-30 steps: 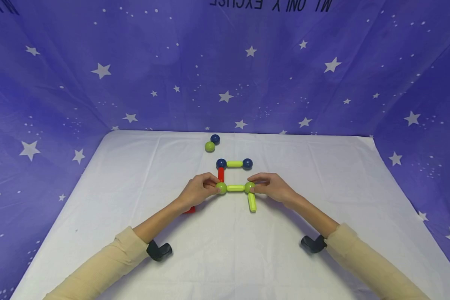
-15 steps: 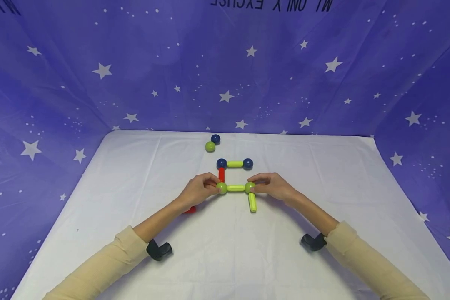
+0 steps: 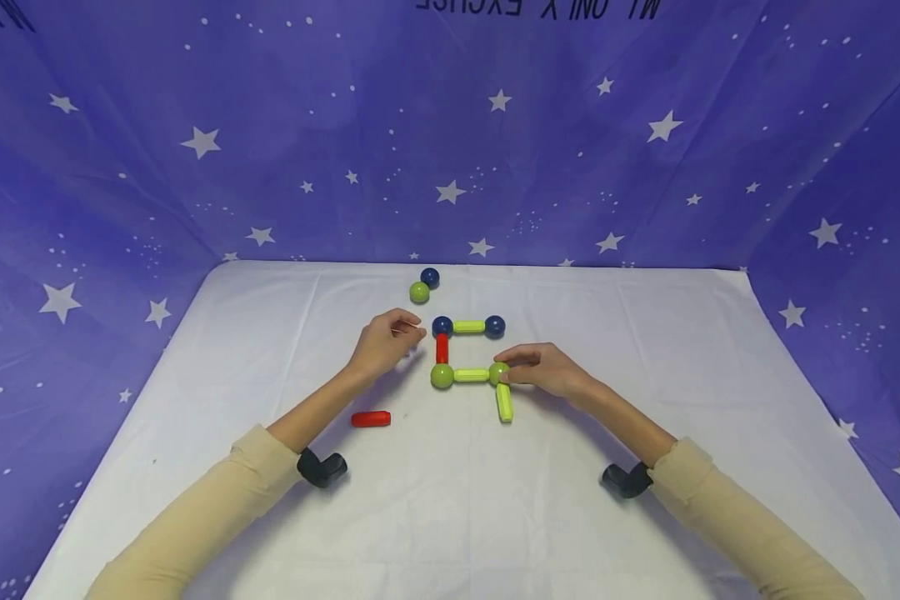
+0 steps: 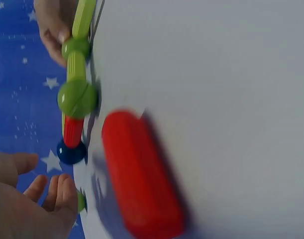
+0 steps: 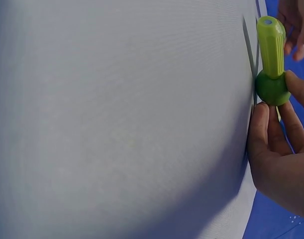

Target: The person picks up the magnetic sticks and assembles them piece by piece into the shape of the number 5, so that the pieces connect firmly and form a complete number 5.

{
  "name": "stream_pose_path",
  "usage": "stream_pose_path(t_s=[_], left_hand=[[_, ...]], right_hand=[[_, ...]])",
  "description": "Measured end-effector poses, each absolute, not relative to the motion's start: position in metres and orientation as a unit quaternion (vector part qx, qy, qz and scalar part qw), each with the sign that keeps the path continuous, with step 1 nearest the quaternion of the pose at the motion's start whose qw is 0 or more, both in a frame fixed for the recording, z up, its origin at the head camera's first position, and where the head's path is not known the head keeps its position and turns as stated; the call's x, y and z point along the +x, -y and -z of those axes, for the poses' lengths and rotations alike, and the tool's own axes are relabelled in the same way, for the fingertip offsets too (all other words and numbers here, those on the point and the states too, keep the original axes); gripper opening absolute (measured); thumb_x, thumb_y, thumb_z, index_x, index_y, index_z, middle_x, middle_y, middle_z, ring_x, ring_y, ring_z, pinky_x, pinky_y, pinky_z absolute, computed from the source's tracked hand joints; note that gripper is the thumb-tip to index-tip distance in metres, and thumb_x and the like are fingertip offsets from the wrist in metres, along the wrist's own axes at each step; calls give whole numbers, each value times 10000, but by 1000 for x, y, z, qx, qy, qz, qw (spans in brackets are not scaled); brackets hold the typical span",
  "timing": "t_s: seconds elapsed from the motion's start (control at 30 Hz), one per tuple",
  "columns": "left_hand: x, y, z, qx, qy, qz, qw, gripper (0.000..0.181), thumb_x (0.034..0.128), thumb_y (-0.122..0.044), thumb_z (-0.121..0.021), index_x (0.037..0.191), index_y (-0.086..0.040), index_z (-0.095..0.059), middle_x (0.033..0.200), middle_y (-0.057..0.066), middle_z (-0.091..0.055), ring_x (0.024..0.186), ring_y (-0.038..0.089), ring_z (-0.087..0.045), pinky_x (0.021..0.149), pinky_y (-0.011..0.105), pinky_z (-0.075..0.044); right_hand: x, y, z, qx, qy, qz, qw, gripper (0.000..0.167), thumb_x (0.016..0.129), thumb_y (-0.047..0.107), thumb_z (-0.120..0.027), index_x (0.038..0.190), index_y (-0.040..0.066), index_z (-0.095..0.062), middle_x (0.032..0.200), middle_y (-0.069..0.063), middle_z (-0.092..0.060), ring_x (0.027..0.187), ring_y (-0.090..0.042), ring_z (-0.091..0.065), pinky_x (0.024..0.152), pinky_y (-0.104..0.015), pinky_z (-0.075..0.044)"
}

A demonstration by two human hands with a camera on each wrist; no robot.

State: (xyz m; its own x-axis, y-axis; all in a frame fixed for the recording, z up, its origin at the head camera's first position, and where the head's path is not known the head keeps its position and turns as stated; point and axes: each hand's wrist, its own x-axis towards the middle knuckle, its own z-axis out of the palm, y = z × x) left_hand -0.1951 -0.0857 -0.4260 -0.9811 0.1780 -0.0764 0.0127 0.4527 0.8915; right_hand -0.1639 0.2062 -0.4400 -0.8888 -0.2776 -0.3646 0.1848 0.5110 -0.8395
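Observation:
My right hand pinches the green ball at the near right corner of a joined ball-and-rod shape. From that ball a yellow-green rod points toward me, and another yellow-green rod runs left to a second green ball. A red rod links this one to a dark blue ball, which a third yellow-green rod joins to another dark blue ball. My left hand holds nothing, its fingers loosely bent just left of the blue ball.
A loose red rod lies on the white cloth near my left forearm. Farther back, a loose green ball and a dark blue ball sit together. A purple starry curtain stands behind the table.
My left hand has let go of the left green ball and moved up and left, uncovering the loose red rod. The right hand keeps its pinch in the same place.

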Motion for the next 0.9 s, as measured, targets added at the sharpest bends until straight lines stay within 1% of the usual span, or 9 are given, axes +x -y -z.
stream_pose_path(t_s=[0.1, 0.2, 0.27, 0.33, 0.5, 0.73, 0.9], left_hand=[[-214, 83, 428, 38, -855, -514, 52, 376, 950, -175, -683, 1264, 18, -608, 1152, 160, -648, 1004, 272, -656, 777, 325, -530], [-233, 81, 433, 17, -858, -512, 34, 441, 945, -185, -692, 1322, 6, -567, 1277, 189, -601, 1094, 283, -638, 855, 373, -524], [-244, 79, 436, 6, -858, -513, 29, 484, 939, -191, -696, 1353, 3, -538, 1326, 205, -571, 1137, 298, -621, 896, 395, -512], [-253, 77, 439, -3, -859, -510, 27, 523, 935, -202, -699, 1379, 3, -514, 1339, 211, -561, 1172, 309, -595, 943, 405, -488], [-267, 72, 444, -11, -876, -482, 29, 564, 939, -223, -691, 1406, 21, -490, 1310, 217, -580, 1179, 321, -557, 1002, 407, -438], [-275, 67, 443, -8, -888, -459, 18, 440, 931, -158, -703, 1289, 71, -590, 1168, 219, -648, 1082, 324, -605, 948, 392, -468], [-270, 68, 439, -8, -887, -460, 29, 404, 927, -147, -708, 1257, 67, -616, 1141, 203, -657, 1040, 300, -612, 912, 370, -489]], right_hand=[[-164, -207, 440, -25, -836, 494, 236, 405, 863, 284, -782, 1237, 145, -712, 1259, -55, -655, 1181, -268, -551, 956, -432, -449], [-165, -208, 440, -24, -836, 495, 238, 408, 864, 293, -781, 1239, 148, -712, 1271, -59, -648, 1206, -280, -538, 980, -455, -433], [-165, -208, 441, -24, -835, 496, 239, 410, 862, 297, -784, 1238, 150, -712, 1273, -62, -646, 1219, -286, -531, 999, -469, -418], [-165, -208, 441, -23, -833, 498, 241, 410, 861, 299, -787, 1236, 150, -713, 1271, -62, -646, 1220, -285, -531, 1008, -473, -410], [-166, -208, 442, -23, -829, 501, 245, 421, 857, 307, -793, 1238, 146, -712, 1248, -55, -654, 1177, -257, -555, 990, -447, -427], [-167, -208, 443, -25, -825, 508, 245, 425, 856, 311, -793, 1240, 148, -711, 1239, -45, -659, 1157, -238, -568, 983, -429, -431], [-167, -208, 443, -22, -825, 509, 246, 412, 853, 307, -796, 1231, 163, -716, 1224, -31, -668, 1162, -234, -572, 987, -430, -435]])
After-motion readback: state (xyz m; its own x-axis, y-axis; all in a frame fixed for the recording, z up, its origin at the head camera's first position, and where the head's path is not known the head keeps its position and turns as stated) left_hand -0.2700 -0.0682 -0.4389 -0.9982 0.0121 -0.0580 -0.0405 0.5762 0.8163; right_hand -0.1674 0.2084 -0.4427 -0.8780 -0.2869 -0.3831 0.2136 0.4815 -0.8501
